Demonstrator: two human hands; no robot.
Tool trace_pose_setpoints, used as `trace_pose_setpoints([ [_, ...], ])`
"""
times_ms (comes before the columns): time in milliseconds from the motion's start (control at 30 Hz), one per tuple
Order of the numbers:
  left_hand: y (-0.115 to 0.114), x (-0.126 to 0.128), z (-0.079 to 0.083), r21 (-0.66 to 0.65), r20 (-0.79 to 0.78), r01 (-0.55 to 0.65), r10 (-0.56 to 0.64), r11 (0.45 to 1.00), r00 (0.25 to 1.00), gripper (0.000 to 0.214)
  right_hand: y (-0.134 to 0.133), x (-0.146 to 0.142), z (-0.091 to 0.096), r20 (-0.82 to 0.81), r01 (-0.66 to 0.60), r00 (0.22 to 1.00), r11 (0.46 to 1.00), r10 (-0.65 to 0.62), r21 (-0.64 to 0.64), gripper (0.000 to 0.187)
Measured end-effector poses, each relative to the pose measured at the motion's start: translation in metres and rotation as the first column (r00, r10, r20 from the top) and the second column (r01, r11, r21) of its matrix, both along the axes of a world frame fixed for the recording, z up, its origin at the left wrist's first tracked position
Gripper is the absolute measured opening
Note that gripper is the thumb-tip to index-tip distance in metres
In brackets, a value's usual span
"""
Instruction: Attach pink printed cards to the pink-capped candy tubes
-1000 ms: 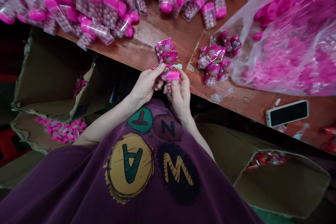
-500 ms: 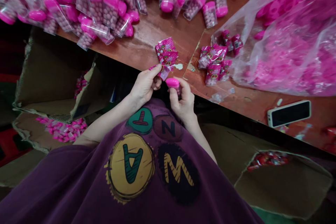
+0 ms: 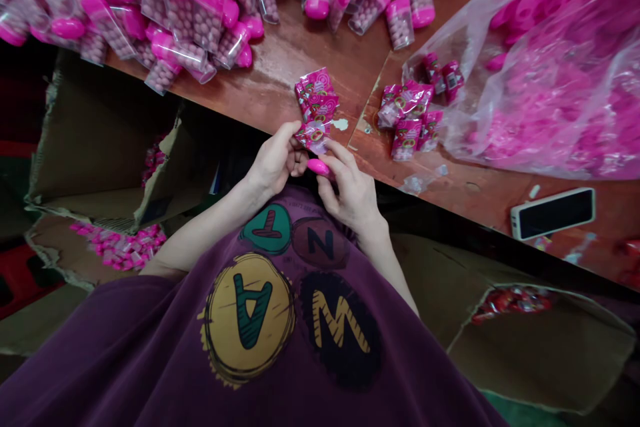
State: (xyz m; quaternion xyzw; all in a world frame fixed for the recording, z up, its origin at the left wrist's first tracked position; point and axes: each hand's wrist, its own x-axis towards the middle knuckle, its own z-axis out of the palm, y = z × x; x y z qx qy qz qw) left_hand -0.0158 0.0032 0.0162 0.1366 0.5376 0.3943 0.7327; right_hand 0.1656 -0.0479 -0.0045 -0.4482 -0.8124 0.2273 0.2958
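Observation:
My left hand (image 3: 275, 160) pinches a pink printed sachet (image 3: 311, 135) at the near edge of the wooden table (image 3: 280, 87). My right hand (image 3: 350, 187) is closed round a small tube with a pink cap (image 3: 319, 167), the cap lying sideways towards the left hand. The two hands touch in front of my purple shirt. A short stack of the same pink sachets (image 3: 316, 97) lies on the table just beyond my fingers.
Several capped candy tubes (image 3: 190, 7) are heaped at the back left. More sachets (image 3: 410, 117) lie beside a clear bag of pink caps (image 3: 550, 73) on the right. A phone (image 3: 553, 213) rests near the right edge. Cardboard boxes (image 3: 100, 147) stand below the table.
My right hand has turned the tube so its pink cap lies sideways and lower. My left hand has drawn the sachet closer to it.

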Motion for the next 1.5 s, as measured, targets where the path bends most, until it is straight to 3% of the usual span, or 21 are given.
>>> trace_pose_setpoints([
  [267,-0.006,0.002,-0.008,0.121,-0.016,0.022,-0.020,0.992,1.000,0.037,-0.005,-0.010,-0.002,-0.375,-0.009,0.924,0.976,-0.075,-0.219,0.035],
  [567,-0.007,0.000,-0.007,0.112,-0.153,0.025,-0.008,0.993,0.988,0.056,-0.003,-0.006,0.005,-0.412,-0.062,0.910,0.965,-0.050,-0.255,0.030],
  [733,-0.005,0.000,-0.009,0.096,-0.151,-0.021,0.036,0.995,0.988,0.056,-0.005,-0.010,0.007,-0.365,0.088,0.912,0.957,-0.189,-0.278,0.030],
  [800,-0.005,0.000,-0.009,0.090,-0.149,-0.039,0.052,0.995,0.987,0.057,-0.007,-0.013,0.004,-0.380,0.194,0.871,0.929,-0.310,-0.315,0.035],
  [933,-0.005,0.002,-0.010,0.084,-0.127,-0.067,0.077,0.994,0.989,0.058,-0.011,-0.021,-0.005,-0.451,0.319,0.713,0.821,-0.537,-0.473,0.042],
  [1067,-0.006,0.005,-0.008,0.086,-0.143,-0.090,0.102,0.992,0.985,0.058,-0.015,-0.027,-0.004,-0.497,0.275,0.596,0.742,-0.631,-0.612,0.037],
  [1233,-0.008,0.007,-0.004,0.092,-0.177,-0.067,0.082,0.994,0.981,0.059,-0.016,-0.031,0.007,-0.493,0.144,0.529,0.646,-0.690,-0.750,0.041],
  [1500,-0.007,0.009,0.001,0.107,-0.192,-0.052,0.072,0.993,0.979,0.056,-0.014,-0.038,0.008,-0.508,0.131,0.444,0.615,-0.738,-0.778,0.048],
])
